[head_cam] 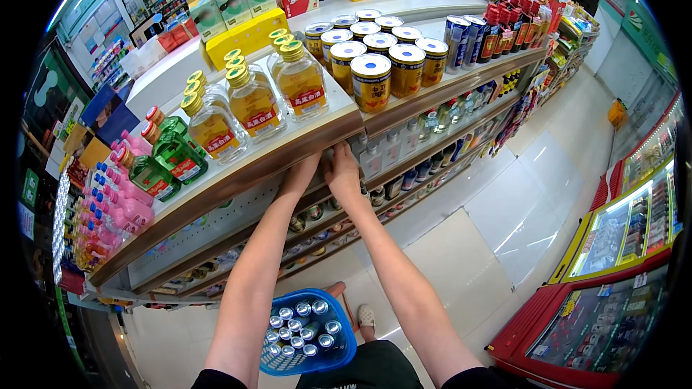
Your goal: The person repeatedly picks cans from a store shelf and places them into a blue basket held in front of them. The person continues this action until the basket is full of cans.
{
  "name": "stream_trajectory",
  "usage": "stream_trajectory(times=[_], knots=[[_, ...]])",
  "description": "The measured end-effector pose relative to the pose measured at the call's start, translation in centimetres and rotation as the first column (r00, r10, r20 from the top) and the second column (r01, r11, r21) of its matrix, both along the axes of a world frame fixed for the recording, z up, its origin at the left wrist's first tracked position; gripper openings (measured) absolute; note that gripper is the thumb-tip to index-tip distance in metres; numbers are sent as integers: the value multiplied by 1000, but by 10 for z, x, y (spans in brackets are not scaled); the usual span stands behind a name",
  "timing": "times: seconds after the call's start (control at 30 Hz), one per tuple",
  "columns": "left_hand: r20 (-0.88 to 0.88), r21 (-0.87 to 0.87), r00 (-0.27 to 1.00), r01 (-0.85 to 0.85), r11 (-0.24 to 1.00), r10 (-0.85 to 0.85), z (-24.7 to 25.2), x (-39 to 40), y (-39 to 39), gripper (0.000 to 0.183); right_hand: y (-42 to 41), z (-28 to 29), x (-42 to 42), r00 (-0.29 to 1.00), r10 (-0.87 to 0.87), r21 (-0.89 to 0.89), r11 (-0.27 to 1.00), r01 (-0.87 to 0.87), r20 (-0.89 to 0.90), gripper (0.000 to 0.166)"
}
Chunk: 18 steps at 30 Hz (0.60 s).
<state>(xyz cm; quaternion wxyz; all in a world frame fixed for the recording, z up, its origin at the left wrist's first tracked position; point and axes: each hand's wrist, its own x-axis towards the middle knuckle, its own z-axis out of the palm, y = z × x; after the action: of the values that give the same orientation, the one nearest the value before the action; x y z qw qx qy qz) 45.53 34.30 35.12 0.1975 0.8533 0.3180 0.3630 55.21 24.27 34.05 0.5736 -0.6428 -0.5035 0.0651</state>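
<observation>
Both of my arms reach forward to the display shelving. My left hand [304, 168] goes in under the edge of the top shelf [254, 173], its fingers hidden. My right hand [343, 168] is beside it at the shelf corner, fingers pointing inward, partly hidden; whether either hand holds something cannot be seen. Clear bottles [372, 160] stand just right of my right hand. Above, on the top shelf, are flat glass liquor bottles [257, 105] with yellow caps and gold drink cans [371, 84]. Below my arms, a blue plastic basket [346, 329] holds several upright cans [297, 325].
Green bottles [175, 151] and pink bottles [127, 208] line the left end of the top shelf. Two blue cans [456, 43] and red-capped bottles [489, 38] stand to the right. The basket rests by a reddish stool [336, 289]. A red chest freezer [524, 308] is at lower right.
</observation>
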Motion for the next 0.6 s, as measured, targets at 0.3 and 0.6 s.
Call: stream_trajectory(times=[0.3,0.6], knots=[[57,-64,983,-169,984,173,12,-5,-28,35,-2,2,-9,999,41,11,999,-41,21,60],[201,16,943,-275,961,267,7,-34,-71,59,-32,23,-37,997,33,-28,999,-31,67,65]])
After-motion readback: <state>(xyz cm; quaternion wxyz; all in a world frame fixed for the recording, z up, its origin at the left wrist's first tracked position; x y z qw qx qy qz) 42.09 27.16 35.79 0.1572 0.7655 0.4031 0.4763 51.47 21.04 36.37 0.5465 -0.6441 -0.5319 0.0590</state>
